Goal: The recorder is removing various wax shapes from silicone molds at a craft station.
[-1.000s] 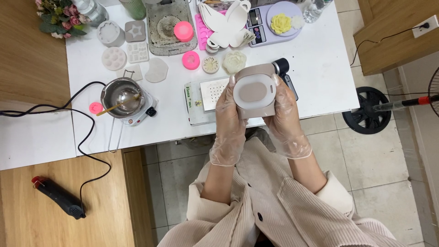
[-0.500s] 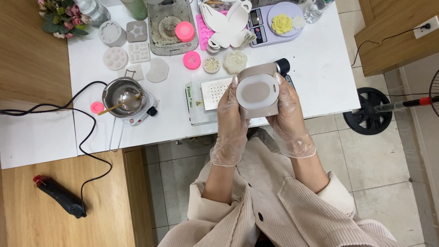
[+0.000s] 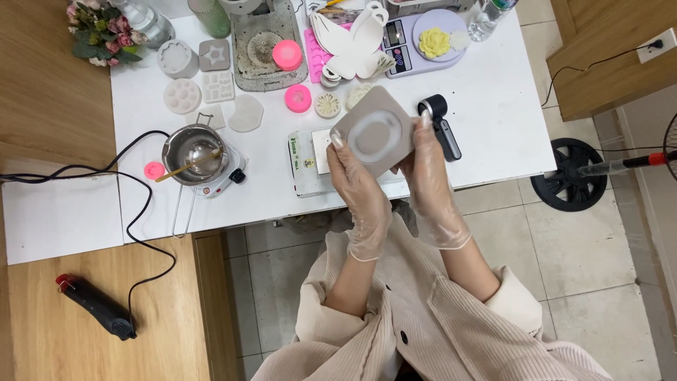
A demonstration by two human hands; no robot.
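Both gloved hands, left (image 3: 358, 189) and right (image 3: 429, 176), grip the grey mould (image 3: 371, 132) above the table's (image 3: 493, 106) near edge, tilted toward ten o'clock. It appears mid-handling; flexing it would need firm thumbs.

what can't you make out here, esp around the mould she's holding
Head view only:
- Underside of the grey mould: faces away from the camera.
- Perforated white tray: its right part is hidden by the mould and left hand.
- Right hand fingertips: behind the mould's edge.
- Melting pot contents: glare.
- Green container: cut by the top edge.
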